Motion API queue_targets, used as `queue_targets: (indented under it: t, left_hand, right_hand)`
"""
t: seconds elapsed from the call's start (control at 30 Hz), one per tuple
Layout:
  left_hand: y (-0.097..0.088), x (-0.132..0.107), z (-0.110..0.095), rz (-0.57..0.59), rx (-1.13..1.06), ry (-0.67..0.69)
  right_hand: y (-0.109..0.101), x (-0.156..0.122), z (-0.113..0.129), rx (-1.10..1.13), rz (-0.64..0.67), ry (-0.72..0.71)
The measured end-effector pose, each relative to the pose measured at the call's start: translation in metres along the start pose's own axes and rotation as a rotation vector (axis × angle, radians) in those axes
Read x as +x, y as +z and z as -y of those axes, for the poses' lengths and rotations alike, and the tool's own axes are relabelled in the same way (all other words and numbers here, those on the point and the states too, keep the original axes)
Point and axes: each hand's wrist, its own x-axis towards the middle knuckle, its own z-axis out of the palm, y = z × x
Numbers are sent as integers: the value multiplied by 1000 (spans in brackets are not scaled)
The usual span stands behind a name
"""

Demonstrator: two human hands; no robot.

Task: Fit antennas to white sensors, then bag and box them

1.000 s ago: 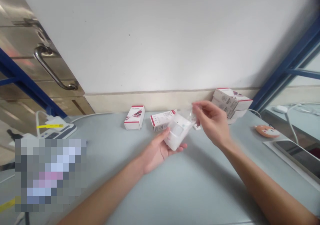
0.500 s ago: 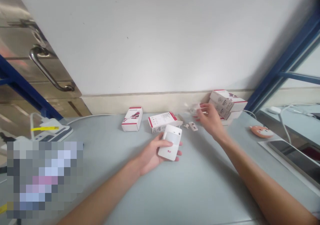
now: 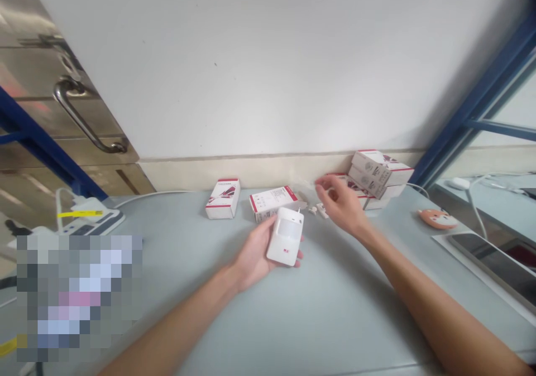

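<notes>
My left hand [image 3: 257,253] is closed around a white motion sensor [image 3: 286,236], its front facing up and a small red logo near its lower end. The thumb runs along the near side, and fingertips show past the far edge. My right hand [image 3: 341,200] is bent at the fingers, with its fingertips at the edge of a clear, crumpled plastic bag [image 3: 304,187]. The grip there is partly hidden. Below those fingers lie small white parts [image 3: 321,211], partly covered by the hand. Just behind the sensor lies a white and red box [image 3: 272,200], a flap open at its right end.
Another white and red box [image 3: 223,198] stands left of centre. Several more boxes [image 3: 379,175] are stacked at the back right. An orange animal-faced object [image 3: 438,218] and a dark phone-like slab [image 3: 494,267] lie at right. A power strip [image 3: 94,218] sits at left.
My right hand has shifted left with the plastic bag, which now lies lower beside the open box. My left thumb has moved off the sensor's front to its side.
</notes>
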Motion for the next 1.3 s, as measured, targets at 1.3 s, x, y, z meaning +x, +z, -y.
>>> queue_targets:
  t: [1.3]
  left_hand:
    - [-5,-3,-6,72,96,-48]
  right_hand:
    - [-2,-7,27,321,122,391]
